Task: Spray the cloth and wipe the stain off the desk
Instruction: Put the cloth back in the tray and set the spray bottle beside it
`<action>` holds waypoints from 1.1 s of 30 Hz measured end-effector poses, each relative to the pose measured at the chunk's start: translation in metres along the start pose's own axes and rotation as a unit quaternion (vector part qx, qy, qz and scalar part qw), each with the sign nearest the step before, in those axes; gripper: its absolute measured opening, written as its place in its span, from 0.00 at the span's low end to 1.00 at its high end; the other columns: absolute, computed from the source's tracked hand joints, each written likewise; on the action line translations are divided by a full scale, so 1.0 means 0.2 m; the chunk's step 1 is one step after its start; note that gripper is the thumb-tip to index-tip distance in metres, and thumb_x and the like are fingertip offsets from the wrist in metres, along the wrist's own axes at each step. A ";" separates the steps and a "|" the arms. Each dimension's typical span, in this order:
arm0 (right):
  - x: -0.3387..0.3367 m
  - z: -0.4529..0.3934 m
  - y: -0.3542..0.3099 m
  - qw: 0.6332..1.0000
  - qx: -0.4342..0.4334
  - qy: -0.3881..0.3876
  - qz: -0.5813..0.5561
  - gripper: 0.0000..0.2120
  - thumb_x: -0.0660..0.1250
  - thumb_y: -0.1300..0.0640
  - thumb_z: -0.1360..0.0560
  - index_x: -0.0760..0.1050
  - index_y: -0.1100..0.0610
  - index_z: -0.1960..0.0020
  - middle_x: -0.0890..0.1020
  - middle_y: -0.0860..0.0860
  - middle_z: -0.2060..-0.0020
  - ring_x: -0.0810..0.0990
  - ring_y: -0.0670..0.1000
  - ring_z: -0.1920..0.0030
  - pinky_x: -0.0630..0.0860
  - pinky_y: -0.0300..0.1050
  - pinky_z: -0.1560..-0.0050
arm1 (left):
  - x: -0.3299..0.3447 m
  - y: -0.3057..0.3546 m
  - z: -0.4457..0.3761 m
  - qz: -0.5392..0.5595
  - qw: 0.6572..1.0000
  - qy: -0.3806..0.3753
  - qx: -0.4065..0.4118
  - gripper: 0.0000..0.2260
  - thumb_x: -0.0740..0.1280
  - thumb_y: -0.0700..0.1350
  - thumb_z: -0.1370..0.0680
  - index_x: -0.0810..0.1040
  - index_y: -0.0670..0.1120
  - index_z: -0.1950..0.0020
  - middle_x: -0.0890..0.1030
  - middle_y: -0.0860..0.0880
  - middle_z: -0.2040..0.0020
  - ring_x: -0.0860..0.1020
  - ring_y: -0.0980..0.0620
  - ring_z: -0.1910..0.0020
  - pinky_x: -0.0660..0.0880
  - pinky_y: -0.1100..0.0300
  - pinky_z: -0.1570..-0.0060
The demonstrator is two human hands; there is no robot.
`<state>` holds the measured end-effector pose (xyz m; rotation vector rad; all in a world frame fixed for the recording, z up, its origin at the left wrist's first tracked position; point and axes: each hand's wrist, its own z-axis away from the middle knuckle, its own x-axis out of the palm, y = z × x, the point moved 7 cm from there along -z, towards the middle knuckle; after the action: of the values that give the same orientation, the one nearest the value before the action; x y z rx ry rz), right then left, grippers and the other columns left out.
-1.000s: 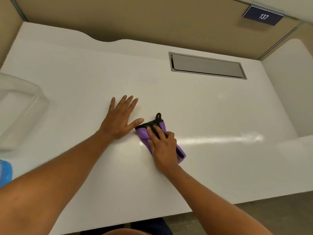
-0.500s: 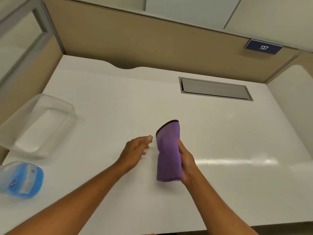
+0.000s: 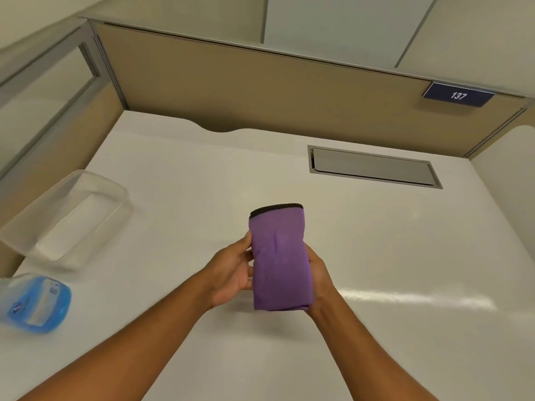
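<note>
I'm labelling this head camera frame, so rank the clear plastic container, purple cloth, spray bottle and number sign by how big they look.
1. clear plastic container
2. purple cloth, though it is held up nearer the camera
3. spray bottle, partly cut off by the frame, so unsure
4. number sign

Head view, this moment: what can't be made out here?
- Spray bottle: its top and nozzle are cut off by the left edge of the head view.
- Cloth: its far face and the fingers behind it are hidden; the left hand and right hand show only at its sides.
- Stain on the desk: none visible; glare streaks the surface at right.
- Clear container: contents unclear through its walls.
</note>
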<state>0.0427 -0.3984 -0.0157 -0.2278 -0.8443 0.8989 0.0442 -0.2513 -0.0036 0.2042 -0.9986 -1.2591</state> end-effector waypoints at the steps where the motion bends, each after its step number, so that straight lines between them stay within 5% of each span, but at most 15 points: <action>1: 0.00 0.00 -0.03 1.000 -0.005 0.004 0.020 0.15 0.69 0.53 0.19 0.90 0.56 0.60 0.87 0.53 0.63 0.86 0.56 0.66 0.85 0.48 0.63 | 0.00 0.01 0.00 -0.012 1.000 0.005 0.007 0.24 0.56 0.62 0.13 0.79 0.52 0.25 0.86 0.48 0.37 0.88 0.45 0.45 0.85 0.47 0.53; 4: 0.04 0.01 -0.12 0.990 -0.032 -0.033 0.132 0.15 0.69 0.53 0.18 0.88 0.54 0.60 0.86 0.53 0.60 0.85 0.52 0.64 0.83 0.46 0.63 | -0.02 0.07 0.03 -0.059 0.997 0.033 0.045 0.22 0.55 0.61 0.12 0.80 0.53 0.27 0.86 0.48 0.37 0.87 0.46 0.46 0.84 0.50 0.55; 10: 0.18 0.00 -0.17 0.967 0.004 -0.157 0.199 0.29 0.50 0.34 0.14 0.86 0.46 0.36 0.84 0.53 0.31 0.83 0.55 0.31 0.85 0.51 0.40 | -0.09 0.20 0.15 -0.153 0.974 0.108 0.129 0.17 0.55 0.58 0.12 0.80 0.59 0.30 0.86 0.53 0.43 0.86 0.51 0.50 0.82 0.52 0.54; 14: 0.37 0.00 -0.12 0.937 0.039 -0.242 0.248 0.24 0.56 0.35 0.13 0.79 0.46 0.26 0.79 0.53 0.26 0.78 0.58 0.26 0.82 0.55 0.35 | -0.20 0.25 0.27 -0.177 0.957 0.168 0.160 0.18 0.55 0.62 0.13 0.78 0.62 0.29 0.86 0.56 0.37 0.85 0.52 0.44 0.82 0.57 0.59; 19: 0.64 -0.03 0.04 0.894 0.052 -0.292 0.337 0.15 0.71 0.47 0.17 0.82 0.46 0.31 0.84 0.54 0.32 0.84 0.57 0.33 0.85 0.54 0.41 | -0.42 0.30 0.40 -0.136 0.948 0.223 0.183 0.22 0.55 0.65 0.14 0.75 0.60 0.24 0.85 0.55 0.33 0.84 0.50 0.34 0.79 0.39 0.32; 22: 0.80 -0.09 0.12 0.887 0.037 -0.292 0.354 0.14 0.72 0.53 0.18 0.83 0.49 0.33 0.86 0.55 0.35 0.86 0.56 0.37 0.86 0.52 0.44 | -0.56 0.35 0.47 -0.090 0.940 0.258 0.206 0.22 0.56 0.66 0.15 0.77 0.62 0.26 0.86 0.56 0.34 0.84 0.50 0.35 0.80 0.39 0.33; 25: 0.98 -0.16 0.20 0.885 0.033 -0.292 0.361 0.15 0.72 0.54 0.18 0.81 0.52 0.32 0.86 0.55 0.37 0.87 0.56 0.39 0.86 0.50 0.47 | -0.71 0.40 0.56 -0.058 0.918 0.311 0.240 0.19 0.55 0.67 0.15 0.80 0.68 0.32 0.87 0.57 0.38 0.85 0.51 0.39 0.86 0.49 0.44; 29: 1.26 -0.31 0.29 0.896 0.007 -0.268 0.355 0.16 0.72 0.55 0.17 0.79 0.53 0.30 0.88 0.53 0.39 0.88 0.55 0.41 0.86 0.52 0.46 | -0.94 0.44 0.70 -0.101 0.840 0.434 0.308 0.16 0.56 0.55 0.12 0.79 0.55 0.31 0.84 0.56 0.39 0.83 0.50 0.37 0.82 0.68 0.50; 33: 1.55 -0.46 0.36 0.916 -0.022 -0.246 0.316 0.16 0.69 0.56 0.16 0.77 0.54 0.29 0.88 0.53 0.40 0.89 0.54 0.43 0.87 0.52 0.49 | -1.08 0.39 0.80 -0.093 0.789 0.494 0.352 0.14 0.56 0.54 0.13 0.75 0.54 0.31 0.80 0.58 0.39 0.80 0.47 0.34 0.80 0.53 0.37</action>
<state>0.1708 -0.1016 0.0565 -0.3301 -1.2927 1.5854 -0.0089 0.0220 0.0282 1.4244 -0.4515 -0.6873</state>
